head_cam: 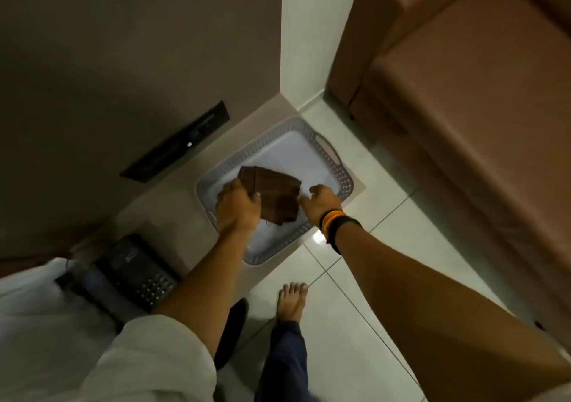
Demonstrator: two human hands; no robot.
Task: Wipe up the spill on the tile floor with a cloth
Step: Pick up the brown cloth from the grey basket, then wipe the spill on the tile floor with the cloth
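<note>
A folded brown cloth (pixel 276 194) lies over a grey perforated plastic tray (pixel 340 176) that sits on a beige ledge. My left hand (pixel 236 205) grips the cloth's left edge. My right hand (pixel 321 202), with dark and orange bands at the wrist, touches the cloth's right edge with curled fingers; whether it grips is unclear. White tile floor (pixel 355 324) spreads below. I see no spill on it, only a small bright glare by the tray's near corner.
A brown sofa (pixel 463 108) fills the right side. A dark telephone (pixel 136 272) rests on the ledge at left, beneath a brown wall with a black panel (pixel 176 145). My bare foot (pixel 292 301) stands on the tiles beside the ledge.
</note>
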